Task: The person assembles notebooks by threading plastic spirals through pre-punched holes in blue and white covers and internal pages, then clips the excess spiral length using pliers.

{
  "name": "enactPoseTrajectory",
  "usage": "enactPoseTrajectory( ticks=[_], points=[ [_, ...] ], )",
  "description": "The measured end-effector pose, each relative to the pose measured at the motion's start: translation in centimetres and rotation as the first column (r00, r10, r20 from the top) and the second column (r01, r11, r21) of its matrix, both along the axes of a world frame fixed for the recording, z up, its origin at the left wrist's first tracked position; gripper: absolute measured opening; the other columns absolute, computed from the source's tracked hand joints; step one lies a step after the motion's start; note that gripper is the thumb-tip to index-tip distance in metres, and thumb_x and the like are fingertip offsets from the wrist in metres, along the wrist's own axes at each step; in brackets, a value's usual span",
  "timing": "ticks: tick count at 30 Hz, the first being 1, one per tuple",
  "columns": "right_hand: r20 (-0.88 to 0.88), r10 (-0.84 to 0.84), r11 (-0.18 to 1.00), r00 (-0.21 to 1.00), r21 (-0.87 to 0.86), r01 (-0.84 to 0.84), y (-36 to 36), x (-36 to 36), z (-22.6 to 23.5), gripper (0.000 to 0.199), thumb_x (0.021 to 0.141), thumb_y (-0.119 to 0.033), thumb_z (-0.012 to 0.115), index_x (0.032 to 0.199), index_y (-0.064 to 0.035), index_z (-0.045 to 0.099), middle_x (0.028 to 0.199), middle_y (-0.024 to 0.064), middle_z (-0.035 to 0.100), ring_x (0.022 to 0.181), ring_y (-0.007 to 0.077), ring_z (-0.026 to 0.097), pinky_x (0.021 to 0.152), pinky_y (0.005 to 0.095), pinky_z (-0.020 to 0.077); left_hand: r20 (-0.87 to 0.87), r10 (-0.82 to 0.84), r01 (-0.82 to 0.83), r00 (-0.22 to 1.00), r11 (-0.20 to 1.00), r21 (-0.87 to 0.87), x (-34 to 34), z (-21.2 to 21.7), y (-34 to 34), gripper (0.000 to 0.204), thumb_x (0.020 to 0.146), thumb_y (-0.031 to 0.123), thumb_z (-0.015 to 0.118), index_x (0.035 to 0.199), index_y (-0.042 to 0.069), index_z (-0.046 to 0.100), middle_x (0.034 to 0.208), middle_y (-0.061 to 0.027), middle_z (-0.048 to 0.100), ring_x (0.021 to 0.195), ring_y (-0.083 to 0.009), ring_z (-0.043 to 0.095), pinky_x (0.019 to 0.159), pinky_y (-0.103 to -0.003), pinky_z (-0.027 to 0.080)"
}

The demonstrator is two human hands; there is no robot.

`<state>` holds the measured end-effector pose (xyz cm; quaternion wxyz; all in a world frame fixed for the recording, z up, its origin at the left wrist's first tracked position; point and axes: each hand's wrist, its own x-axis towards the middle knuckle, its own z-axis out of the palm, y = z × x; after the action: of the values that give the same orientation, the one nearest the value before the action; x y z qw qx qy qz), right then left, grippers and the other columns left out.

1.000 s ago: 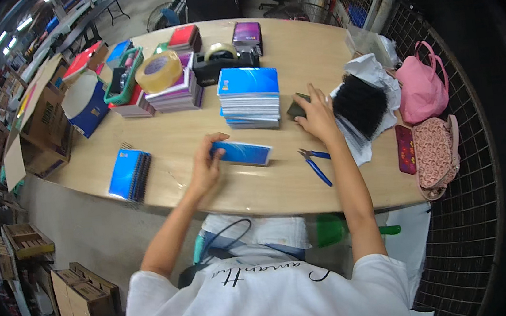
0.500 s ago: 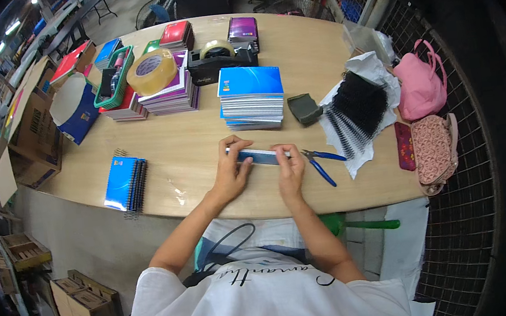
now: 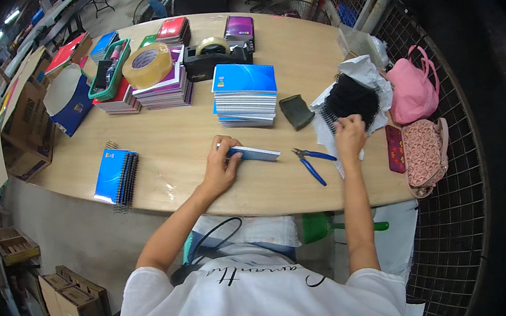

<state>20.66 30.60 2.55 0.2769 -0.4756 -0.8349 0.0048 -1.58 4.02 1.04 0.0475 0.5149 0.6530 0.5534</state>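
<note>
Wood-top table [image 3: 189,134] is filling most of the view, wire mesh [image 3: 450,217] running along the right side. Left hand [image 3: 222,166] is gripping a blue pad [image 3: 258,153] near the front edge – thumb and fingers are closing on its left end, white page edges are facing up, the right end is sticking out free. Right hand [image 3: 350,138] is reaching to the black coils [image 3: 352,97], fingers bunching narrow at their near edge; can't tell if a coil is being pinched. Coils are lying on white paper [image 3: 382,76]. Blue pliers [image 3: 314,174] are lying between the hands, handles spreading. Blue stack [image 3: 245,97] is standing beyond the pad, a dark green block [image 3: 297,112] sitting just right of it. Coil-bound notebooks [image 3: 114,175] are lying at left – pink bag [image 3: 411,89] is resting far right.
</note>
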Motion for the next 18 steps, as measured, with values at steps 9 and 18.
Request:
enactPoseTrajectory(
  ticks=[9, 18],
  points=[
    [-0.394, 0.444, 0.757, 0.805, -0.317, -0.572, -8.5, -1.5, 5.2, 0.025, 0.085, 0.000, 0.062, 0.108, -0.0040, 0.069, 0.088, 0.0159, 0.066, 0.076, 0.0240, 0.065, 0.067, 0.0315, 0.0494, 0.042, 0.004, -0.004, 0.999, 1.000, 0.002, -0.7, 0.5, 0.7, 0.031, 0.076, 0.010, 0.077, 0.094, 0.002, 0.055, 0.091, -0.0111, 0.049, 0.083, -0.0248, 0.052, 0.071, -0.033, 0.044],
    [-0.536, 0.464, 0.639, 0.706, -0.349, -0.685, -11.3, -2.8, 3.0, 0.017, 0.084, -0.002, 0.066, 0.100, -0.0018, 0.072, 0.088, 0.0103, 0.069, 0.078, 0.0171, 0.064, 0.067, 0.0278, 0.0478, 0.092, -0.016, 0.016, 0.996, 1.000, 0.002, -0.8, -0.2, 1.7, 0.035, 0.072, 0.011, 0.081, 0.091, 0.002, 0.053, 0.090, -0.0089, 0.047, 0.081, -0.0219, 0.049, 0.071, -0.032, 0.042]
  ],
)
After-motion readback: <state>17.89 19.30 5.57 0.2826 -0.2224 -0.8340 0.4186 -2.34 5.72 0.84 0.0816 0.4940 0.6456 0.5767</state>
